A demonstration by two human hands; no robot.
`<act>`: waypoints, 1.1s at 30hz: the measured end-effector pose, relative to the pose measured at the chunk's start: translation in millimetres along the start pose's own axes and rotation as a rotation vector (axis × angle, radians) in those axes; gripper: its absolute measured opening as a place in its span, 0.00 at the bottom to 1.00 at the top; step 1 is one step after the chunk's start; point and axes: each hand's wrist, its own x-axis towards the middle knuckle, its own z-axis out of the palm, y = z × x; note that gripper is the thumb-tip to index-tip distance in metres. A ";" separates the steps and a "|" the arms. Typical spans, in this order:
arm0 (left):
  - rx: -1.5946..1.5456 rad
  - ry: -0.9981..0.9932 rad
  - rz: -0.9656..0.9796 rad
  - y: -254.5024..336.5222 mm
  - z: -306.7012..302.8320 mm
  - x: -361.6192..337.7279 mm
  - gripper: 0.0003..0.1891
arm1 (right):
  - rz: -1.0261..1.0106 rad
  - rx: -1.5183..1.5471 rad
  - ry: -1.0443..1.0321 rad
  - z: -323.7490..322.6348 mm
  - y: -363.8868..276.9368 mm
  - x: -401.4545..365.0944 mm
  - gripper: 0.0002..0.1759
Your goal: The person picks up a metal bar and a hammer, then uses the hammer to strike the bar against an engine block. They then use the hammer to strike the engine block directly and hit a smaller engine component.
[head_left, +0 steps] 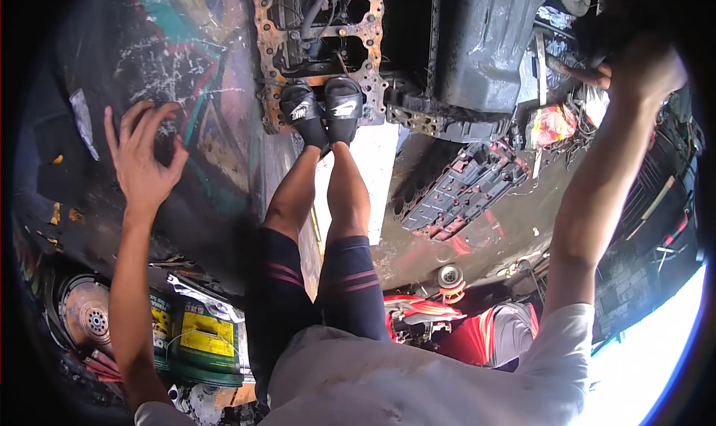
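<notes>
My left hand [145, 157] hovers over a dark, paint-streaked surface [201, 60], its fingers spread and curved, with nothing in them. At the upper right, my right hand [645, 71] reaches out into deep shadow. One digit points left from it, while the other fingers are lost in the dark; I cannot tell whether they grip anything. Below that hand lies a red and yellow plastic packet [552, 126] among wires and clutter. My feet, in black slides [343, 101], rest at the edge of a rusty engine block [373, 45] with open cylinder bays.
Right of the block stands a large grey metal housing [492, 45]. An oily cylinder-head-like part [462, 191] lies on the floor below it. Behind me are a red motorcycle [477, 336], a green and yellow bucket [205, 336] and a rusty round disc [89, 314].
</notes>
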 end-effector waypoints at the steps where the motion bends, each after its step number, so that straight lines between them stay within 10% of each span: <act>1: -0.001 0.000 0.006 1.6 1.9 0.1 0.24 | -0.108 -0.141 0.061 6.6 28.6 3.9 0.30; 5: 0.000 -0.028 0.008 -0.7 7.0 -4.5 0.24 | 0.110 -0.351 -0.014 54.4 122.3 -148.8 0.32; 10: -0.020 -0.029 -0.029 -1.5 -0.4 0.0 0.26 | 0.925 -0.603 -0.863 48.9 193.9 -407.8 0.34; 16: -0.072 0.060 -0.040 2.4 -1.5 -3.4 0.24 | 0.972 -0.226 -0.488 30.2 70.3 -192.4 0.36; 20: -0.088 0.026 -0.018 6.2 -5.4 -8.7 0.11 | 0.298 0.062 -0.011 -24.8 -19.4 -11.0 0.34; 26: -0.064 0.098 0.002 6.6 2.8 -6.4 0.04 | -0.156 -0.746 0.080 -8.3 114.5 12.1 0.21; 33: -0.141 0.129 -0.043 0.6 1.7 -4.4 0.03 | 0.868 -0.580 -0.858 57.8 187.6 -354.4 0.34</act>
